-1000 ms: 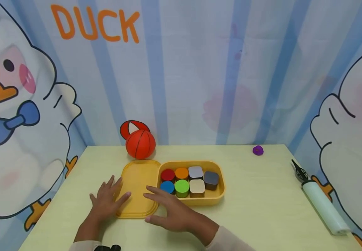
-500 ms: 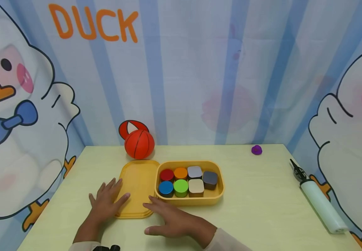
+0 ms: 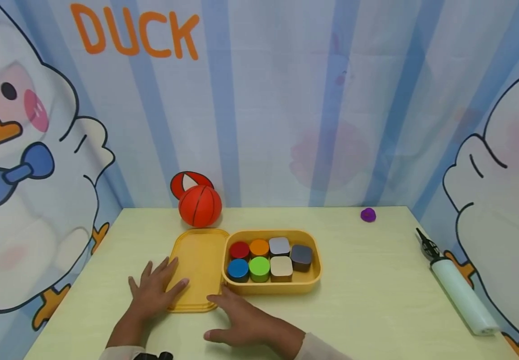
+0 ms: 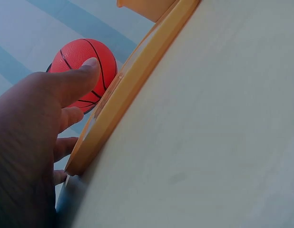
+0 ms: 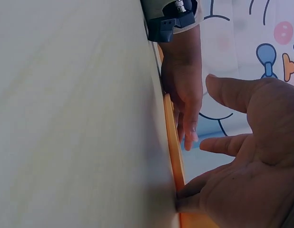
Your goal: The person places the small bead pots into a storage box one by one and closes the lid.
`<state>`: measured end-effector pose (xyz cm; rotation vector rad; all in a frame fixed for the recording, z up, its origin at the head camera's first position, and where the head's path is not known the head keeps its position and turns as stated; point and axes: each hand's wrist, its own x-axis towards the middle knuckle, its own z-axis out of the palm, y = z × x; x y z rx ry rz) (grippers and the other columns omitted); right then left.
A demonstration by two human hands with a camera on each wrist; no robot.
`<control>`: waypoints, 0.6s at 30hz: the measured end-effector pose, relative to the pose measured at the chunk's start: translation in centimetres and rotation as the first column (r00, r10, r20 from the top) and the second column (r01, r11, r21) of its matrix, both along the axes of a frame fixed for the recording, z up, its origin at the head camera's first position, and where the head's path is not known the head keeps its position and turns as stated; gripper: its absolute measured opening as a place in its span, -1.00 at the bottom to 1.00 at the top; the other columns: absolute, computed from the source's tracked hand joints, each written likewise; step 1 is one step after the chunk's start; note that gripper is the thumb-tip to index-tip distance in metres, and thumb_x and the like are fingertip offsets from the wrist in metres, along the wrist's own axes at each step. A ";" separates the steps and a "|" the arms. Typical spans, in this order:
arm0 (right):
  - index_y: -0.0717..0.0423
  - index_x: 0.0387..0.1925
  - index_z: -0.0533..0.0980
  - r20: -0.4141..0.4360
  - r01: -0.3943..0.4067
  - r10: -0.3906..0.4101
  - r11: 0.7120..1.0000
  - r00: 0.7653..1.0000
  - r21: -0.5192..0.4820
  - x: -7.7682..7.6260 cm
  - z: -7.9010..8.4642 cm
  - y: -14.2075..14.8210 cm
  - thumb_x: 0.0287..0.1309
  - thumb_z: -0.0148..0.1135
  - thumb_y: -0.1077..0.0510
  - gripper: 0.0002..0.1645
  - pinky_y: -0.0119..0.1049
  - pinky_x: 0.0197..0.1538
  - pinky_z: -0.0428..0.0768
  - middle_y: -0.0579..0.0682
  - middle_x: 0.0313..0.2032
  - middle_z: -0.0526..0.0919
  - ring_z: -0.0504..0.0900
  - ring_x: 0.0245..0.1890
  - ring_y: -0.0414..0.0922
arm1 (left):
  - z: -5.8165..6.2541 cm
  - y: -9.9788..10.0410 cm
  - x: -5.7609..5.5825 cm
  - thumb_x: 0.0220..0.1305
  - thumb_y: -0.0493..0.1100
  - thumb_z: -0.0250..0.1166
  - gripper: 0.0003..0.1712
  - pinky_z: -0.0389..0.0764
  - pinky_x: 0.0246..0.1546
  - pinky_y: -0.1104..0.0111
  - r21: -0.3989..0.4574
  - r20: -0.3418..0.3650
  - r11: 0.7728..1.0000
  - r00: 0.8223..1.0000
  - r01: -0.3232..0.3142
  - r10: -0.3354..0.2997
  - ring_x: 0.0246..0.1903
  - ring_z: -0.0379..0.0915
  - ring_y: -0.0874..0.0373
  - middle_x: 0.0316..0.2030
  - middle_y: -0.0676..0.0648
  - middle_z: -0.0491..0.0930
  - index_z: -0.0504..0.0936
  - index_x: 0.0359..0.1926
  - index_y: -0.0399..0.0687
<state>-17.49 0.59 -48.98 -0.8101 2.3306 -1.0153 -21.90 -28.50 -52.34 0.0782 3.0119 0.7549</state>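
Note:
A flat yellow lid (image 3: 203,265) lies on the table, its right edge against a yellow box (image 3: 286,288). Round and rounded-square pieces fill much of the box, among them a blue one (image 3: 238,270) and a green one (image 3: 259,269). My left hand (image 3: 153,295) is spread at the lid's left edge, fingertips and thumb over its surface. In the left wrist view the lid's rim (image 4: 132,95) runs beside that hand. My right hand (image 3: 250,322) has its fingers extended, fingertips right at the lid's front right corner and the box's front left corner, holding nothing.
Behind the lid sits a small red basketball (image 3: 200,206) with a red and white oval shape (image 3: 179,185) behind it. A tiny purple object (image 3: 368,215) lies at the back right. Along the right side lies a pale hand pump (image 3: 464,297) with a black nozzle. A printed curtain (image 3: 268,100) surrounds the table.
My right hand has drawn back toward me, from over the lid and box corner to their front edges. My left hand stays almost still on the lid.

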 end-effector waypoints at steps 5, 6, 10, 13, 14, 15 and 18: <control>-0.15 0.67 0.32 -0.007 -0.006 0.006 1.000 1.000 -0.012 -0.2 -0.5 -0.1 0.44 0.41 -0.24 -0.09 0.13 0.71 0.28 0.13 0.75 0.09 0.13 0.76 0.09 | 0.1 0.0 0.0 0.57 0.46 0.10 0.02 -0.56 0.41 -0.71 0.013 0.013 1.000 1.000 -0.015 0.015 0.68 -0.32 -0.62 0.71 -0.37 0.11 0.19 0.72 -0.09; -0.16 0.67 0.32 -0.009 -0.011 0.011 1.000 1.000 -0.024 -0.3 -0.6 -0.1 0.45 0.41 -0.24 -0.10 0.13 0.72 0.28 0.13 0.76 0.08 0.12 0.76 0.10 | 0.1 0.0 -0.1 0.57 0.45 0.10 0.02 -0.56 0.42 -0.71 0.020 0.017 1.000 1.000 -0.021 0.020 0.68 -0.32 -0.60 0.71 -0.37 0.11 0.20 0.72 -0.10; -0.14 0.67 0.30 -0.015 -0.043 0.042 0.995 0.999 -0.088 -0.4 -1.0 0.0 0.49 0.37 -0.21 -0.12 0.19 0.72 0.23 0.14 0.77 0.05 0.07 0.78 0.13 | 0.3 0.0 -0.2 0.59 0.44 0.09 0.01 -0.58 0.45 -0.67 0.052 0.037 0.997 0.998 -0.049 0.047 0.70 -0.30 -0.55 0.72 -0.36 0.07 0.19 0.72 -0.11; -0.14 0.67 0.30 -0.020 -0.064 0.062 0.989 0.998 -0.130 -0.4 -1.1 -0.2 0.51 0.35 -0.19 -0.15 0.22 0.73 0.20 0.13 0.77 0.02 0.03 0.78 0.12 | 0.3 -0.2 -0.3 0.61 0.42 0.08 -0.01 -0.58 0.47 -0.65 0.083 0.035 0.994 0.997 -0.070 0.067 0.72 -0.23 -0.49 0.73 -0.37 0.03 0.18 0.72 -0.12; -0.14 0.67 0.30 -0.024 -0.072 0.069 0.987 0.997 -0.140 -0.4 -1.0 -0.3 0.52 0.35 -0.18 -0.16 0.21 0.73 0.21 0.12 0.77 0.02 0.03 0.79 0.12 | 0.3 -0.2 -0.3 0.61 0.41 0.08 -0.01 -0.57 0.48 -0.65 0.093 0.029 0.993 0.997 -0.078 0.076 0.72 -0.20 -0.47 0.73 -0.37 0.02 0.18 0.72 -0.12; -0.15 0.67 0.30 -0.015 -0.075 0.073 0.985 0.997 -0.155 -0.4 -1.0 -0.4 0.52 0.35 -0.17 -0.16 0.20 0.73 0.21 0.11 0.78 0.01 0.03 0.79 0.11 | 0.3 -0.3 -0.3 0.62 0.40 0.09 -0.02 -0.55 0.48 -0.65 0.101 0.021 0.991 0.996 -0.085 0.083 0.72 -0.18 -0.45 0.73 -0.38 0.02 0.18 0.72 -0.13; -0.16 0.67 0.31 0.001 -0.089 0.091 0.979 0.996 -0.181 -0.2 -0.8 -0.8 0.52 0.35 -0.16 -0.17 0.15 0.73 0.23 0.10 0.78 0.00 0.03 0.79 0.09 | 0.3 -0.5 -0.1 0.62 0.35 0.13 -0.04 -0.50 0.48 -0.67 0.125 -0.010 0.987 0.995 -0.099 0.101 0.72 -0.12 -0.44 0.72 -0.40 0.02 0.20 0.71 -0.16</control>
